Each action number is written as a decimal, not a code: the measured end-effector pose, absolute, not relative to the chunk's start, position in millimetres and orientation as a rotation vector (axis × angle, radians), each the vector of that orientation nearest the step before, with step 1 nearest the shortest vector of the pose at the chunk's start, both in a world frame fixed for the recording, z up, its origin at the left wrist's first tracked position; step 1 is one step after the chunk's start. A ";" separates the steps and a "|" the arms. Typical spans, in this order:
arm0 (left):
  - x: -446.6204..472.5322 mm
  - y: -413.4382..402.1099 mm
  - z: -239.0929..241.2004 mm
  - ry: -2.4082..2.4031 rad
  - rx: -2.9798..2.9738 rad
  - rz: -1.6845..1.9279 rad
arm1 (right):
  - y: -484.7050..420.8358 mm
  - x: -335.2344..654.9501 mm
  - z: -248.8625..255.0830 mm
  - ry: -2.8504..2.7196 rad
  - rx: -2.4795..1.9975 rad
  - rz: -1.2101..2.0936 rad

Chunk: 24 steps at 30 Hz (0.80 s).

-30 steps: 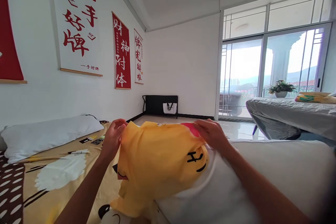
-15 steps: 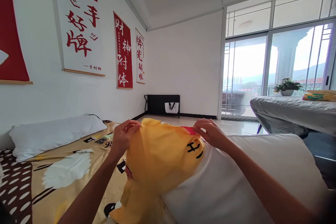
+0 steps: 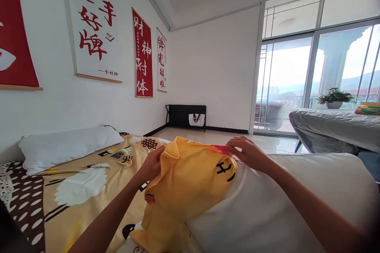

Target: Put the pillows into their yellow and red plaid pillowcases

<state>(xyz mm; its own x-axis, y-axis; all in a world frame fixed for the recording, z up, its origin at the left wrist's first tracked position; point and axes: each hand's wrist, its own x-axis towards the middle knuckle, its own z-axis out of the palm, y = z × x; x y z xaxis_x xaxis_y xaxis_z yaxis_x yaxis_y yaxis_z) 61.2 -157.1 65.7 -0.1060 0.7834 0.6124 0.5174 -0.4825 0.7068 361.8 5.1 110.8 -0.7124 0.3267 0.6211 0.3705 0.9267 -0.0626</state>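
A yellow pillowcase [image 3: 184, 182] with black marks and a pink patch is pulled over the far end of a white pillow [image 3: 297, 201] that lies across the bed in front of me. My left hand [image 3: 152, 164] grips the pillowcase's left edge, fingers closed on the cloth. My right hand [image 3: 247, 152] pinches the pillowcase's top edge near the pink patch, on top of the pillow.
The bed has a yellow cartoon-print sheet [image 3: 89, 189]. A second white pillow [image 3: 68, 146] lies by the left wall under hanging scrolls. A grey covered table [image 3: 335, 126] with a potted plant [image 3: 334, 98] stands at right before sliding glass doors. A black bench [image 3: 185, 114] sits at the far wall.
My left hand has dropped lower along the pillowcase's left edge and the cloth has bunched there. The view has shifted slightly to the left. My right hand keeps its hold.
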 end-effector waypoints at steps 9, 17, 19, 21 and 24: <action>75.0 -166.1 61.8 1.560 1.856 1.934 | -29.4 353.0 111.2 -2.176 -0.347 -0.446; 58.6 -189.2 68.1 1.260 1.862 1.799 | -115.7 269.5 92.1 -2.279 -0.109 -0.545; 50.3 -193.8 68.4 1.268 1.814 1.692 | -112.5 258.8 86.9 -2.290 -0.073 -0.562; 43.6 -197.6 70.4 1.288 1.760 1.623 | -108.4 256.3 84.1 -2.275 0.010 -0.574; 39.7 -201.0 74.4 1.263 1.593 1.624 | -109.1 263.3 85.5 -2.188 0.092 -0.586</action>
<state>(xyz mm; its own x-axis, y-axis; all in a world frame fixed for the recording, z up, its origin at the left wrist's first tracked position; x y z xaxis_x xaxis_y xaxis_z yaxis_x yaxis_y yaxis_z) 39.7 -201.0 74.4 -0.1614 0.8726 0.4609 0.2316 -0.4205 0.8772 263.3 -109.1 85.5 -0.6383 -0.2629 0.7235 0.1342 0.8875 0.4408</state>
